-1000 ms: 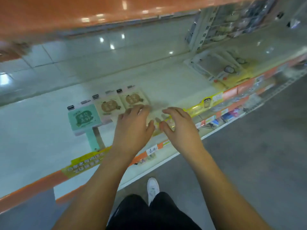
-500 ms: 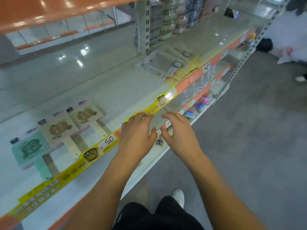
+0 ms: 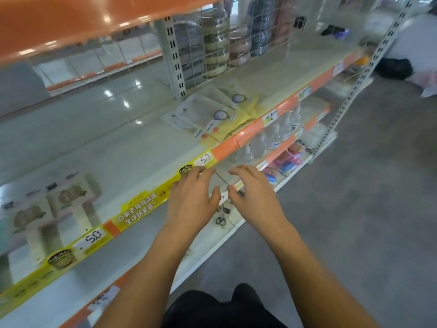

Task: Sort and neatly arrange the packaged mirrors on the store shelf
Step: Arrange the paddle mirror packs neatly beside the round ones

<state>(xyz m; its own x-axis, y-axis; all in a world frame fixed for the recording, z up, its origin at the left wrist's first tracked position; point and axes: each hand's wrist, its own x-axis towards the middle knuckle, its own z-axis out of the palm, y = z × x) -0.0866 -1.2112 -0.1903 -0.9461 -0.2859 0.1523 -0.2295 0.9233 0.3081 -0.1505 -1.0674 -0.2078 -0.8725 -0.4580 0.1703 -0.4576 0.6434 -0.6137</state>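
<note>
Left hand (image 3: 191, 200) & right hand (image 3: 254, 197) hovered side by side at near shelf edge (image 3: 146, 204), fingers relaxed, loosely spread, gripping nothing. Handled packaged mirrors (image 3: 49, 204) lay flat at left on shelf. Further right, fanned pile of yellow-backed mirror packs (image 3: 212, 117) near orange edge. Stacked jars (image 3: 215, 46) behind wire grid, far.

Glossy pale metal shelf (image 3: 132, 147) at centre reflects ceiling lights; clear, shiny plastic-wrapped yellow mirror packs (image 3: 220, 119) lie right of centre; matt grey floor (image 3: 354, 209) at right.
</note>
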